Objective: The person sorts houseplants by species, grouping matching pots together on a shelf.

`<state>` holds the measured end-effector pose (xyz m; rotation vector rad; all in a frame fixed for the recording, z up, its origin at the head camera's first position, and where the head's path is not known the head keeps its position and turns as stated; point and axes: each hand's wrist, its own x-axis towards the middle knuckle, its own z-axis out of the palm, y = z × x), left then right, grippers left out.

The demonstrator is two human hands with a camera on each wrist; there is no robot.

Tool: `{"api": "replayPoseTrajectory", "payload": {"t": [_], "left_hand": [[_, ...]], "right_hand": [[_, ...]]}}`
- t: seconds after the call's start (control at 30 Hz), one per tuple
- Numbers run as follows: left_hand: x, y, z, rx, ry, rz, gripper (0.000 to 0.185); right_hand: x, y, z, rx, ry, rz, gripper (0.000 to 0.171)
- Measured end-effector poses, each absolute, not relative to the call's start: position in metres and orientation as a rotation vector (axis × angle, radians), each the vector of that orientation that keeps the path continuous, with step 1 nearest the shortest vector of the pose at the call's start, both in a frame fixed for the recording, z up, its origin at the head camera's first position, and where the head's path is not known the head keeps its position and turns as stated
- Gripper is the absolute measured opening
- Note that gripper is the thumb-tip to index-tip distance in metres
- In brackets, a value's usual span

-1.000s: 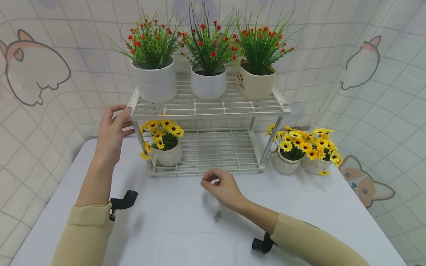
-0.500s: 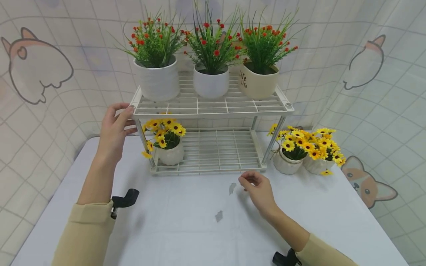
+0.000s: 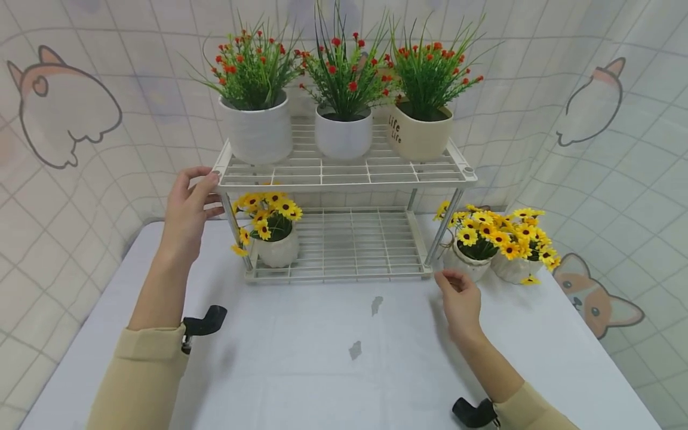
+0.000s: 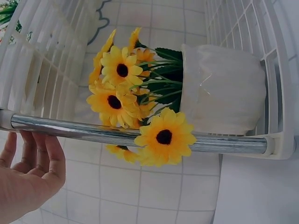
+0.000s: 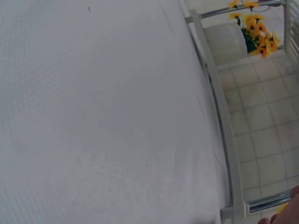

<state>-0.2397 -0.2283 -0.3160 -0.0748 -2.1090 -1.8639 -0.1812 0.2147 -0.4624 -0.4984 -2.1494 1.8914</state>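
White-clothed table (image 3: pixel 301 370) first, and on it the white two-tier wire rack (image 3: pixel 344 170), three red-flowered pots along its top shelf. On the lower shelf, left end, sits one white pot of yellow daisies (image 3: pixel 271 230); two more yellow-daisy pots (image 3: pixel 491 245) wait on the cloth right of the rack. Left hand (image 3: pixel 188 209) steadies the rack's near-left top corner, fingers curled over the rim. Right hand (image 3: pixel 459 298) hovers just short of the nearer loose pot, fingers loosely bent, holding nothing. I'd call this the reach; next comes a grip round that pot's body.
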Motion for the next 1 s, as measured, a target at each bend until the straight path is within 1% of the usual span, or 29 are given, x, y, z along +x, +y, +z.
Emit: {"api": "replayPoseTrajectory", "payload": {"t": [0.13,0.37,0.5,0.57,1.0], "left_hand": [[-0.24,-0.227,-0.317,-0.08,-2.115,-1.848,0.037],[-0.24,-0.227,-0.318,-0.078,-2.117,-1.847,0.037],[-0.24,-0.227,-0.318,-0.076,-2.096,-1.868,0.037],[-0.24,-0.227,-0.317,-0.073,-2.084,-1.882,0.036],[-0.24,-0.226,-0.317,-0.064,-2.107,-1.844,0.037]], "right_hand": [[-0.182,0.222,-0.46,-0.606,-2.09,1.878,0.049],[-0.185,0.232,-0.463,-0.761,-2.008,1.802,0.067],[-0.19,0.238,-0.464,-0.794,-1.989,1.827,0.083],[-0.195,0.241,-0.464,-0.794,-1.976,1.837,0.088],[-0.226,0.246,-0.475,-0.753,-1.87,1.823,0.095]]}}
